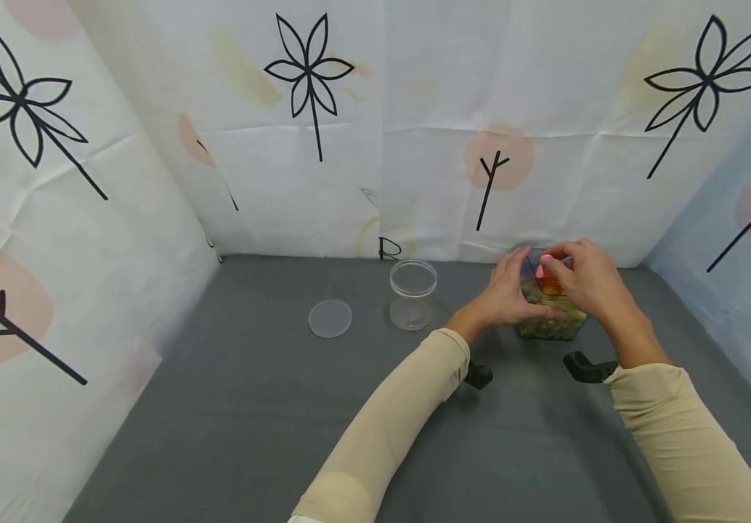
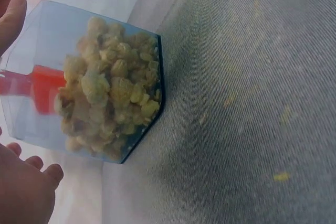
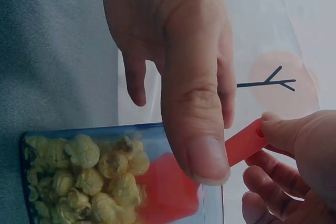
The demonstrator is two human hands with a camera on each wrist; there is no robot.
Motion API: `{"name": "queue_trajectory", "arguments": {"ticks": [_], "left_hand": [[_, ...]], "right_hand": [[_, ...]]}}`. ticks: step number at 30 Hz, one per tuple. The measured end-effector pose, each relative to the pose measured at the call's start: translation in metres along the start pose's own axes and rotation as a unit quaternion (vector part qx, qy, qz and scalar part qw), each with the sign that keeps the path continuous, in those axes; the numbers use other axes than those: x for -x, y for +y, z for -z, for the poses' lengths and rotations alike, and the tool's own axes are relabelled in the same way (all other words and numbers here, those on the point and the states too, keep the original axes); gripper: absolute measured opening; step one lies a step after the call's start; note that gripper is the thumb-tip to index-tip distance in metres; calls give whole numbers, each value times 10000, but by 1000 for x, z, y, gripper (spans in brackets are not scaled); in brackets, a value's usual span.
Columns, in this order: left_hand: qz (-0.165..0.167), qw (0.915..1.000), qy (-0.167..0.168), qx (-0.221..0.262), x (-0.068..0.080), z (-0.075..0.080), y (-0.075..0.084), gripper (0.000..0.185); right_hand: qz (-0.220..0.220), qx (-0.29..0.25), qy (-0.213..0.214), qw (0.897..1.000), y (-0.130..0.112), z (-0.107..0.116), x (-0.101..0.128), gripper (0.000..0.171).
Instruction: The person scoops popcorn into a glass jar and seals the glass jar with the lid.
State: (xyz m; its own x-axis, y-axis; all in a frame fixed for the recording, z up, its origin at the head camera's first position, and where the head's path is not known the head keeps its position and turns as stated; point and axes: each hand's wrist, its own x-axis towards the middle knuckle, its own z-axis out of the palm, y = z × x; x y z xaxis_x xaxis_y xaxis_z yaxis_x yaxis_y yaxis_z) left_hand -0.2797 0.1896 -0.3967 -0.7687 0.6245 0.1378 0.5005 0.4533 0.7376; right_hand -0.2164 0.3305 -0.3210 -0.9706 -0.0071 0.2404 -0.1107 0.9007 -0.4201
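A clear, straight-sided container (image 1: pixel 553 328) stands at the right rear of the table, holding popcorn (image 2: pixel 113 82). My left hand (image 1: pixel 511 294) grips it from the left, the thumb across the near side and the fingers toward the back. My right hand (image 1: pixel 587 280) comes over the top and pinches the handle of a red scoop (image 3: pixel 170 190) between thumb and fingertips. The scoop's head is inside the container, against the popcorn. Its handle slants up out of the opening, partly hidden by my left thumb in the right wrist view.
Left of the container stands a clear round jar (image 1: pixel 412 298) with an open top. A clear round lid (image 1: pixel 330 319) lies flat to the jar's left. Yellow crumbs (image 2: pixel 282 176) dot the grey table (image 1: pixel 251 407). Patterned white cloth (image 1: pixel 428 94) borders the back and sides.
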Motion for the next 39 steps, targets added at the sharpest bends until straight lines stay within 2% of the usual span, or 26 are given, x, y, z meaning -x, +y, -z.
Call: {"name": "queue_trajectory", "arguments": {"ticks": [10,16,21,28,39], "left_hand": [[222,9992,81,329,-5,-6,-6,117],[277,9972,298,629,-7,-7,-10,113],[318,9977,328,501,-8,-7,-8,116],[520,9976,182,416,-9,-7,-2,122],[346,9906,428,1251,-8,-9,1,115]], "right_hand": [[-203,-244,35,9995,2,-3,2,46],[-471,-364,-46,9982,2,-1,1,51],[-643,-298,-13,9975,5,3,2,54],[-464,-131,77,9988,9,4,-1,50],[-452,-53,32,9990,20,5,1,53]]}}
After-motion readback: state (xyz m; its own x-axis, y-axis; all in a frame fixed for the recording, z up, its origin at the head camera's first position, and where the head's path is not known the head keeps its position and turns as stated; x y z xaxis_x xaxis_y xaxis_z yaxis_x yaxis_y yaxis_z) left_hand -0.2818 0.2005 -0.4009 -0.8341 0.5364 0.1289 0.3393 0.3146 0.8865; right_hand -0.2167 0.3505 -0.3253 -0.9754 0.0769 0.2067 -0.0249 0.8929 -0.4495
